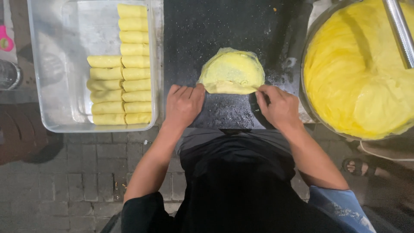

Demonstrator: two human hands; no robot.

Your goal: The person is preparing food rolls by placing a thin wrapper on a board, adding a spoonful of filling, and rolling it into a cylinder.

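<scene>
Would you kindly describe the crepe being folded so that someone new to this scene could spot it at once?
Start at the dark work board in the middle, between the clear tray of finished rolls and the big bowl of yellow cream. The crepe lies there, its near edge pinched by the left hand and right hand. Unlike the rolls, it is a round, half-folded mound.

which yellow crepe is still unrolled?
The yellow crepe on the dark board, pinched at its near edge by the left hand and right hand. Those in the clear tub are all finished rolls.

Both hands (184, 105) (279, 105) seemingly fold yellow crepe (232, 72).
</scene>
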